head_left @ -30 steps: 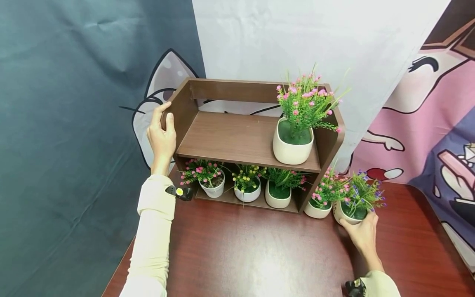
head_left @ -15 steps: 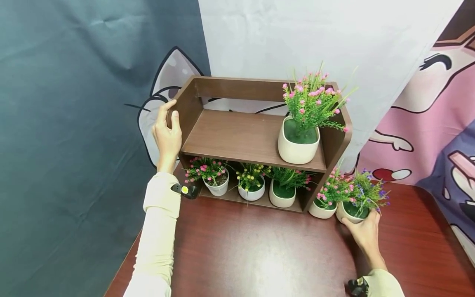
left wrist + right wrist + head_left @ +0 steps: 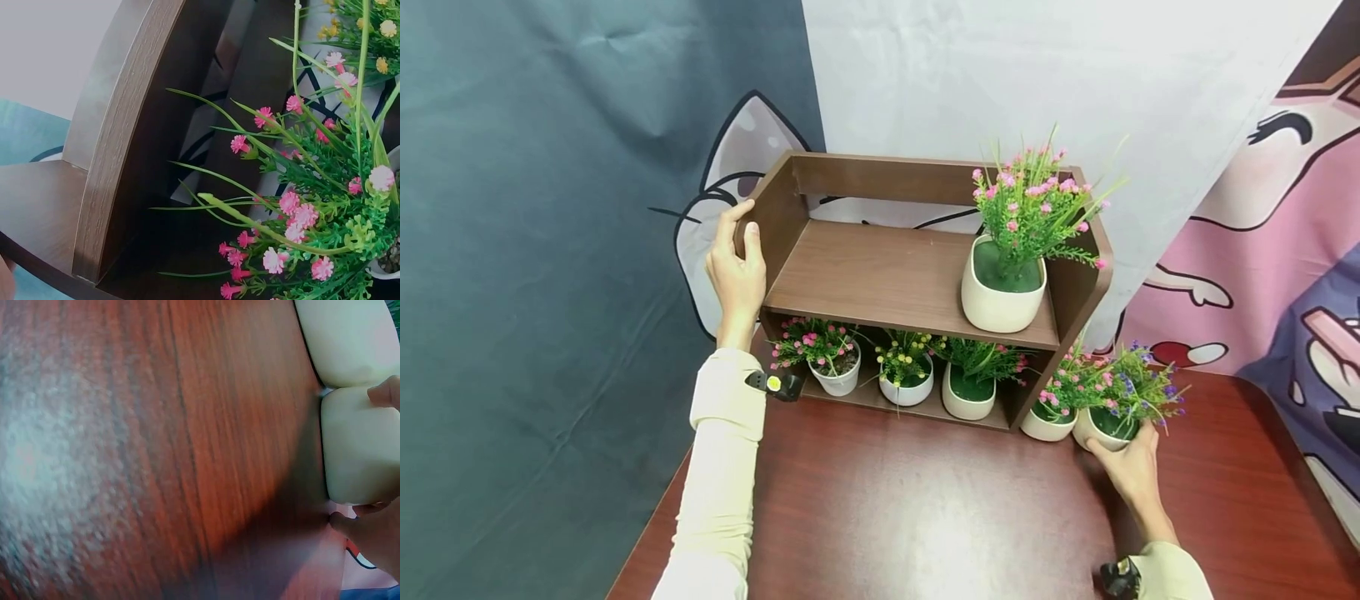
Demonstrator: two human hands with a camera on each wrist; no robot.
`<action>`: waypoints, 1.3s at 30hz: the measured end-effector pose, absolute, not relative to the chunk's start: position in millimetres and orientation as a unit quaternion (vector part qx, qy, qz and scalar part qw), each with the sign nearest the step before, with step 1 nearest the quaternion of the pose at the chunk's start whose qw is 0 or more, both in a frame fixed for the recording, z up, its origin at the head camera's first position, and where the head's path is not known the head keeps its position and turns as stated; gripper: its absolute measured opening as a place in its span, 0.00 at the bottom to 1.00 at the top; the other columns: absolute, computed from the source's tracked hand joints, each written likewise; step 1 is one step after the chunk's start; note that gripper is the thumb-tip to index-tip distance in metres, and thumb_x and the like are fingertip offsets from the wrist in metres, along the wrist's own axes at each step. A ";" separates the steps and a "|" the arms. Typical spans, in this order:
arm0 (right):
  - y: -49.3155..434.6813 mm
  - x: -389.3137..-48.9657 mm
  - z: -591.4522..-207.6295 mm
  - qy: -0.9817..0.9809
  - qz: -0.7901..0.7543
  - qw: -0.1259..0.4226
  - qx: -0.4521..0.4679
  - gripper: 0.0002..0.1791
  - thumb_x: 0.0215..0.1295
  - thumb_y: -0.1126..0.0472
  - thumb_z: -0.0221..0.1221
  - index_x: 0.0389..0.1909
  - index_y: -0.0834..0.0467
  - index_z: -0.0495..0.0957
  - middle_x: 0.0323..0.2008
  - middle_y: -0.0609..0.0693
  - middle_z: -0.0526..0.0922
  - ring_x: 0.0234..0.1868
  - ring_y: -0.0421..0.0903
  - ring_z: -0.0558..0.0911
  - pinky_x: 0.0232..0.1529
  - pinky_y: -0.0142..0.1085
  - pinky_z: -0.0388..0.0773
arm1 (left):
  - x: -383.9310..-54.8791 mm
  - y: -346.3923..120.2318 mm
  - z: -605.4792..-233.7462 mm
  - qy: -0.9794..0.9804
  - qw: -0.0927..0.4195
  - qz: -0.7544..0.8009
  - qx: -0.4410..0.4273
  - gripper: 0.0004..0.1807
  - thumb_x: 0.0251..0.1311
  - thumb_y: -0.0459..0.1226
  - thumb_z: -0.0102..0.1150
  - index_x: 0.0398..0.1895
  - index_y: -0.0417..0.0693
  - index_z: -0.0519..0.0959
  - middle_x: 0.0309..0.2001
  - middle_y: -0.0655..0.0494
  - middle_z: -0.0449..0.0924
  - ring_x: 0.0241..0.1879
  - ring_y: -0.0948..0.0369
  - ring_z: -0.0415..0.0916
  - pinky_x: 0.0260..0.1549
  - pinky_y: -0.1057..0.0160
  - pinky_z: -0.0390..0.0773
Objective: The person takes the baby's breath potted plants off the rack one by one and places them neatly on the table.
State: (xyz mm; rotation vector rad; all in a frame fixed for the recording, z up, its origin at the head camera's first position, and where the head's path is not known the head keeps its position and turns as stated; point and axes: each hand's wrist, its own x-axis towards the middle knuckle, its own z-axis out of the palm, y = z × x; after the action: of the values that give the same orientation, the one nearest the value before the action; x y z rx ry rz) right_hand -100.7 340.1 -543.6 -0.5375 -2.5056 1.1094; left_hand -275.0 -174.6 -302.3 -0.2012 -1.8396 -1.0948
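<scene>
At the right end of the row, my right hand grips a cream plant pot holding artificial purple-blue flowers. Its thumb lies on the near side, with fingers around the right side. The pot stands on the table, touching a cream pot of pink flowers on its left. That pot is beside the right end of a brown two-tier shelf. My left hand rests on the shelf's left side panel, fingers fairly straight; the left wrist view shows only a sliver of it.
A large cream pot of pink flowers stands on the upper tier's right. Below sit a pink-flowered white pot, a yellow-flowered white pot and a green-and-pink cream pot. The reddish wooden table extends in front; fabric drapes hang behind.
My right hand and the purple-blue flower pot have shifted slightly left, toward the neighbouring pot. The left hand stays on the side panel. The head view has shifted a little.
</scene>
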 end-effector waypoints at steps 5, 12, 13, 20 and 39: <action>342.4 -101.5 -542.0 -0.896 0.375 0.167 -0.167 0.53 0.40 0.59 0.64 0.61 0.69 0.39 0.51 0.71 0.52 0.49 0.64 0.58 0.49 0.53 0.54 | -275.0 -175.3 -300.4 -0.750 0.478 -0.449 -0.085 0.13 0.56 0.40 0.48 0.45 0.61 0.75 0.46 0.73 0.73 0.45 0.68 0.69 0.40 0.61 0.66; 344.1 -98.2 -542.1 -0.910 0.355 0.144 -0.160 0.52 0.44 0.55 0.62 0.60 0.71 0.38 0.51 0.72 0.51 0.47 0.66 0.59 0.46 0.55 0.56 | -273.7 -173.6 -300.3 -0.751 0.473 -0.454 -0.077 0.13 0.56 0.40 0.48 0.45 0.61 0.75 0.46 0.74 0.72 0.46 0.69 0.69 0.41 0.60 0.65; 343.9 -97.9 -542.0 -0.911 0.352 0.141 -0.160 0.52 0.44 0.55 0.62 0.60 0.71 0.37 0.51 0.72 0.51 0.47 0.67 0.59 0.46 0.55 0.56 | -274.0 -173.4 -300.2 -0.751 0.473 -0.454 -0.078 0.13 0.57 0.40 0.48 0.45 0.61 0.75 0.46 0.74 0.72 0.46 0.69 0.68 0.41 0.61 0.65; 343.4 -91.4 -537.5 -0.903 0.351 0.195 -0.152 0.56 0.41 0.59 0.63 0.63 0.63 0.32 0.61 0.66 0.41 0.57 0.63 0.53 0.50 0.53 0.54 | -274.8 -173.4 -299.9 -0.750 0.473 -0.457 -0.079 0.13 0.56 0.40 0.48 0.45 0.62 0.75 0.46 0.74 0.72 0.46 0.69 0.68 0.42 0.62 0.65; 330.8 -8.5 -519.6 -0.820 0.422 0.352 -0.162 0.47 0.43 0.68 0.62 0.64 0.47 0.48 0.62 0.44 0.56 0.61 0.37 0.55 0.56 0.25 0.48 | -254.1 -155.1 -285.0 -0.726 0.501 -0.467 -0.070 0.12 0.55 0.31 0.48 0.41 0.45 0.76 0.44 0.59 0.76 0.33 0.58 0.69 0.38 0.65 0.64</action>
State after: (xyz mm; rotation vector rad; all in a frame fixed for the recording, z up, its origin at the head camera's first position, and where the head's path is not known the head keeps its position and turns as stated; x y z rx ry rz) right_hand -8.5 330.8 -519.6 -0.4202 -2.1214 1.0931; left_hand -254.1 -155.1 -285.0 -0.1682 -1.7539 -1.1284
